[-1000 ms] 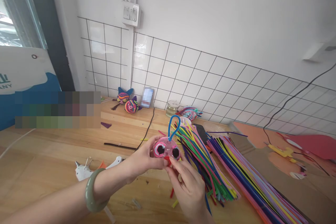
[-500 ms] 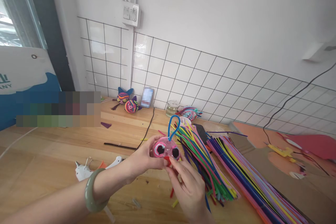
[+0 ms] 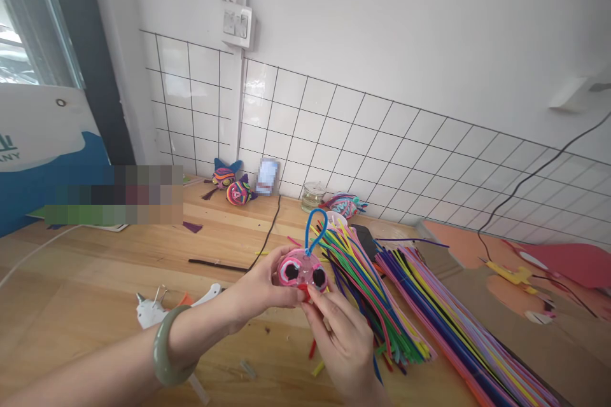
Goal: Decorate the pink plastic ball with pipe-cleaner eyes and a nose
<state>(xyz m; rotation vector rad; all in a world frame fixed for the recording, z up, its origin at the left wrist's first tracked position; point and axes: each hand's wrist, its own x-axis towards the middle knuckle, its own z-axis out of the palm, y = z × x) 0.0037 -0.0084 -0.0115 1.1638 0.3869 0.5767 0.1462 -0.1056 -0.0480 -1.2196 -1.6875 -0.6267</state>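
A round pink ornament [image 3: 305, 261] with two big black-centred eyes is held up in front of me, a blue pipe-cleaner loop [image 3: 308, 232] rising from its top. My left hand [image 3: 267, 280] is closed around its left side, thumb along the lower edge. At the bottom of the face sits a small red piece [image 3: 304, 292]. My right hand [image 3: 341, 334] pinches that red piece between thumb and index finger, pressed against the ornament. The ornament's back is hidden.
Bundles of coloured pipe cleaners [image 3: 377, 292] lie right of my hands. A white glue gun [image 3: 153, 311] rests behind my left forearm, and a yellow glue gun [image 3: 510, 272] lies at right. Finished striped ornaments [image 3: 238, 191], a phone [image 3: 267, 176] and a glass jar [image 3: 313, 196] stand along the wall.
Almost nothing differs; both hands keep the same hold on the ornament and the red piece. The camera view has shifted very slightly.
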